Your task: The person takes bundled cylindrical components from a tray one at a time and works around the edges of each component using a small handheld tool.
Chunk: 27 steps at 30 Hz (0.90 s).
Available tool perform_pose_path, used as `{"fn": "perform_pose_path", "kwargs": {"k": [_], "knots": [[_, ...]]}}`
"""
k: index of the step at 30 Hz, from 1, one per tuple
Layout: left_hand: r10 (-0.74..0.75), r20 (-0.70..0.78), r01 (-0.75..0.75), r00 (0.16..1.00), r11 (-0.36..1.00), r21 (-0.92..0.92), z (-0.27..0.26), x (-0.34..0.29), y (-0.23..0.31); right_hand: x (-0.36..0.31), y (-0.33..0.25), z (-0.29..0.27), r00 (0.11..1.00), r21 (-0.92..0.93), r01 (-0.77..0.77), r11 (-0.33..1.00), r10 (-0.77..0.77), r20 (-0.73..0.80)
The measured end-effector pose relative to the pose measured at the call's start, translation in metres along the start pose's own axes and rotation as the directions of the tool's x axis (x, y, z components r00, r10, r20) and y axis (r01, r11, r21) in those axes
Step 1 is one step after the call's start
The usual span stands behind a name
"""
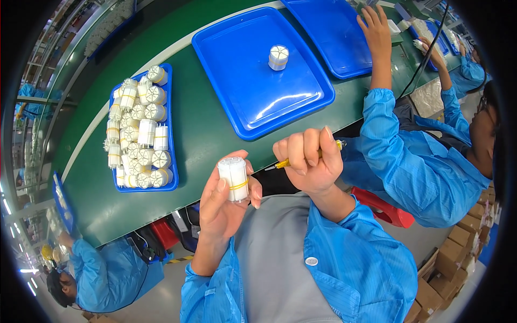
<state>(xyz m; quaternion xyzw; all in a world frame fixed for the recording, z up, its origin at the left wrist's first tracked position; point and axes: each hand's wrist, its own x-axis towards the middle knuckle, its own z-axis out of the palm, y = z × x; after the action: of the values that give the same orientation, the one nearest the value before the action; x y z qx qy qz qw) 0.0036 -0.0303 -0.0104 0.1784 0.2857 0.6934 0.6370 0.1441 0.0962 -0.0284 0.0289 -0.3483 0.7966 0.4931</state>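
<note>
Bundle [232, 175] in left hand [217, 210], blue tray [237, 70] beyond, red stool [400, 216] perhaps

Bundles [233, 175]: 1 held, 1 lone, 20+ piled | yellow tool [284, 163]: 1

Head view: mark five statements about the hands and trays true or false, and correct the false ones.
1. The left hand holds a white bundle. True.
2. The band around that bundle is red. False: the band is yellow.
3. The right hand is empty. False: it holds a slim yellow item.
4. One bundle stands in the large blue tray straight ahead. True.
5. The filled tray lies right of that one. False: it lies left.
</note>
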Motion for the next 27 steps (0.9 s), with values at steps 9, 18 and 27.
{"fn": "perform_pose_path", "kwargs": {"k": [9,18,27], "knots": [[-0.002,-0.011,0.001,1.000,0.997,-0.073,-0.001,-0.002,0.005,0.004,0.005,0.003,0.999,0.047,-0.021,0.999,0.023,-0.030],[0.526,-0.133,-0.362,0.840,0.725,0.586,-0.038,-0.005,0.067,-0.004,0.028,-0.019,0.982,-0.112,-0.120,0.986,0.101,-0.160],[0.864,0.074,0.271,0.499,-0.236,0.933,-0.135,0.022,0.170,-0.010,0.064,-0.040,0.986,-0.374,-0.152,0.915,0.114,-0.120]]}}
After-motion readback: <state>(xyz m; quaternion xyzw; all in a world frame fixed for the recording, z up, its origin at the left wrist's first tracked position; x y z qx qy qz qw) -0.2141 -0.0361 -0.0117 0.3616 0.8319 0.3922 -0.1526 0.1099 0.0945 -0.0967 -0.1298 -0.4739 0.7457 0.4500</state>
